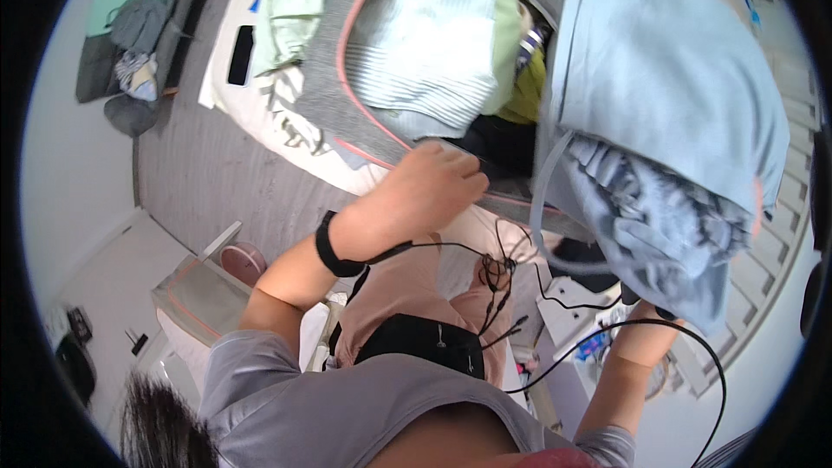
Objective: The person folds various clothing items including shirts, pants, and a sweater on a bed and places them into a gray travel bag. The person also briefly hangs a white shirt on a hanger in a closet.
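My left hand [432, 192], with a black strap on its wrist, is over the near rim of a grey fabric storage bag [328, 71] with coral piping. Its fingers are curled, and whether they grip the rim is hidden. Folded clothes lie in the bag, among them a light blue-and-white striped garment [416, 58] and a yellow-green one [528, 94]. On the right, a large light blue garment [669, 58] is held up, partly blurred, with bunched blue patterned cloth [650, 201] at its lower opening. My right hand [650, 312] supports it from below, mostly hidden by the cloth.
Black cables [500, 266] hang between my arms. A black phone [241, 55] lies beside a pale green garment [292, 10] on the white surface. At lower left stands a grey lidded storage box [205, 292] near a pink round container [242, 263]. White slatted rails [773, 234] run along the right.
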Motion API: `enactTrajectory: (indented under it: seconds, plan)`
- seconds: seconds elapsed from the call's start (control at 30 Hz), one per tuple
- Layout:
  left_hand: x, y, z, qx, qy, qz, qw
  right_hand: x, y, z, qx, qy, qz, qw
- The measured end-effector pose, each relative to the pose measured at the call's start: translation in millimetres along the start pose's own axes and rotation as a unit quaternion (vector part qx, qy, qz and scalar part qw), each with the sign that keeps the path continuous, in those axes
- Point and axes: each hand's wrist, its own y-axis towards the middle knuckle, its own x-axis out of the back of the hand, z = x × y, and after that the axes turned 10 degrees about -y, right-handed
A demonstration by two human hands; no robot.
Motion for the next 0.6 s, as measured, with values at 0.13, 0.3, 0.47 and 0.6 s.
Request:
enactTrajectory:
  seconds: [0.13,0.3,0.47,0.6]
  plan:
    - [-0.9,-9.9,-6.6,-0.002,-0.026,-0.042,0.999,-54.7,39.5,-41.0,-0.020,-0.018,0.163,0.986]
    - [1.9,-15.6,-11.3,0.035,-0.008,-0.030,0.999,-160.9,107.6,-124.8,-0.035,-0.007,0.229,0.973]
    - [28.3,-0.4,-16.1,0.067,-0.030,-0.047,0.996,-207.5,133.1,-193.1,0.104,-0.282,0.219,0.928]
    - [49.8,53.9,19.8,0.103,0.033,-0.026,0.994,-202.8,134.8,-187.4,0.126,-0.347,0.277,0.887]
